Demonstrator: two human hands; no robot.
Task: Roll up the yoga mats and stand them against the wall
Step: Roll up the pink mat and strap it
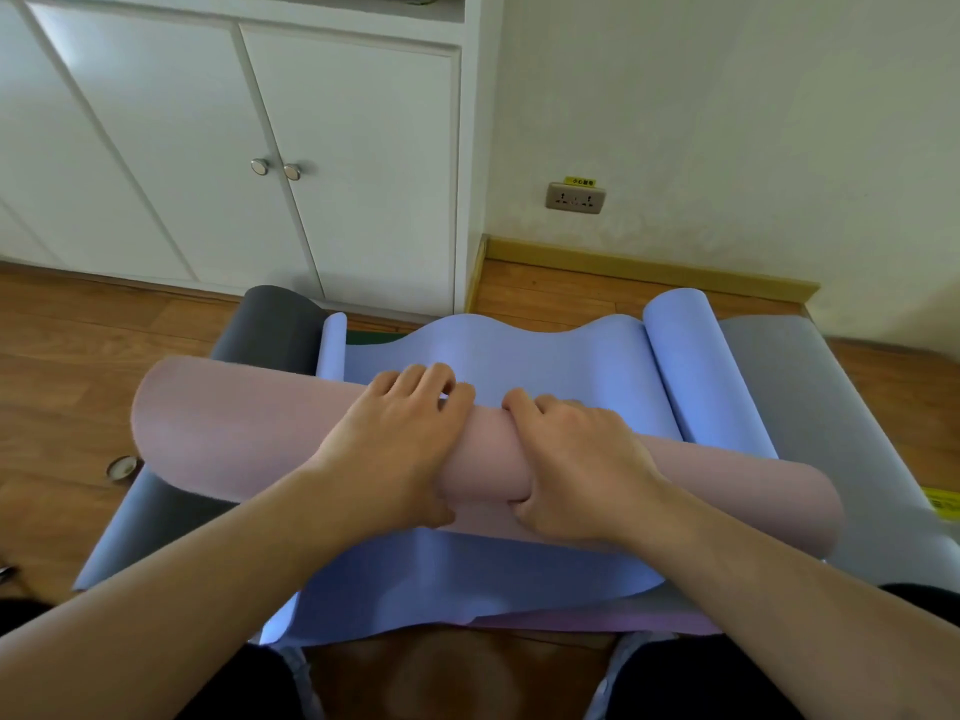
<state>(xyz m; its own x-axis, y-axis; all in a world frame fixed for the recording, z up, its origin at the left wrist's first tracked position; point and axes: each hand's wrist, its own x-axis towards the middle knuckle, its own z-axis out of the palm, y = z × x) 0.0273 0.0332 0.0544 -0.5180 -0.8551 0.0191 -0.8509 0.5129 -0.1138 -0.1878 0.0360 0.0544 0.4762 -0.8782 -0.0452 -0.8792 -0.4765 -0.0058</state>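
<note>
While both hands, left hand (400, 439) and right hand (576, 459), curl side by side around its middle, the pink roll (234, 423) lies crosswise on the blue mat (545, 366), long axis left-right, equally near both, wall (727, 122) ahead.

Bare floor (78, 366) left of the mats; cupboard (311, 148) and wall (727, 122) block the far edge; small round lid (123, 467) lies left.

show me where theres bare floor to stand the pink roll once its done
Bare floor between the cabinet and the baseboard, below the socket. More left of the mats, past the pink roll. The middle is crowded.
</note>
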